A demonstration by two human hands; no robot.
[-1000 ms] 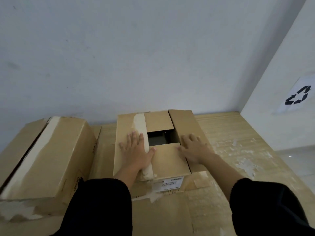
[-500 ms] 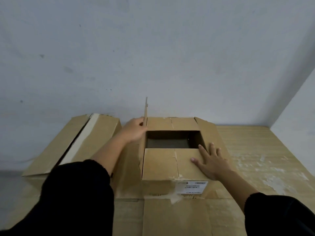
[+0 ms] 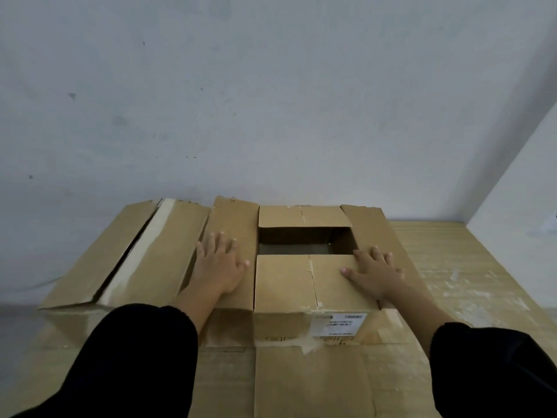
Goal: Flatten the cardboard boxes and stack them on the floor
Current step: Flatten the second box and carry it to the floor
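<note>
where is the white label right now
In the head view the white label is on the near face of the open box, right of centre, below the flap under the right hand.

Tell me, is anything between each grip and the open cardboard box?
Nothing visible. The left grip, a bare hand, lies flat on the open cardboard box's left flap; the right grip lies flat on its right side.

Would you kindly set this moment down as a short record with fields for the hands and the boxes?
Left hand: flat, palm down on the left flap
Right hand: flat, where the near and right flaps meet
Open box: upright, top partly open, dark inside
Label: white, on the open box's near face
Taped box: beside it on the left, not held
Underlay: flattened cardboard
</note>
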